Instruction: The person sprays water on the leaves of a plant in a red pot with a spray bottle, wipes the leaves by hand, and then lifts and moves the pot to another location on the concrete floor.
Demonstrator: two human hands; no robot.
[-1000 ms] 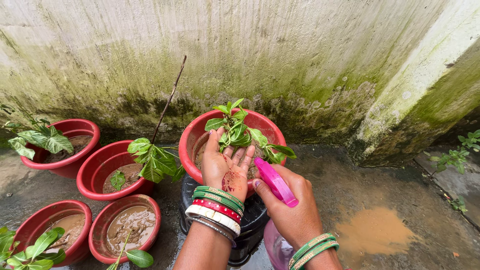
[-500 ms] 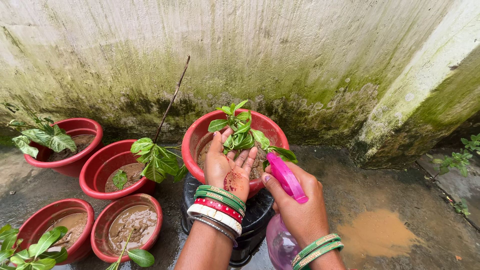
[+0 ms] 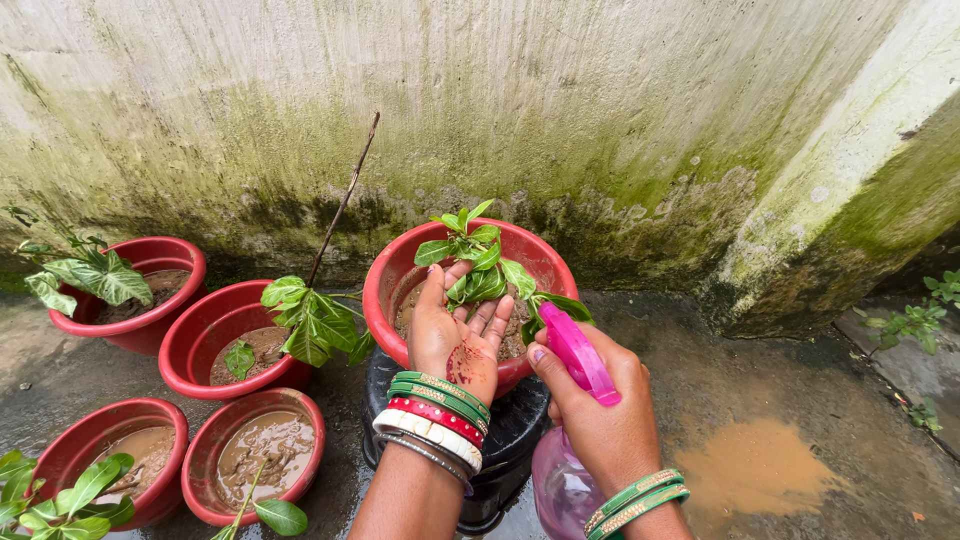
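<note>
Right hand is gripping the pink spray bottle, nozzle now edging closer to the plant in the red pot. Left hand, open, palm up, is cupping the leaves.

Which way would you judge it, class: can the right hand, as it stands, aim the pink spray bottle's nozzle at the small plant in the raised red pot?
Probably yes. The right hand grips the spray bottle, whose nozzle sits beside the plant, nothing between. The left hand cups the leaves from below.
</note>
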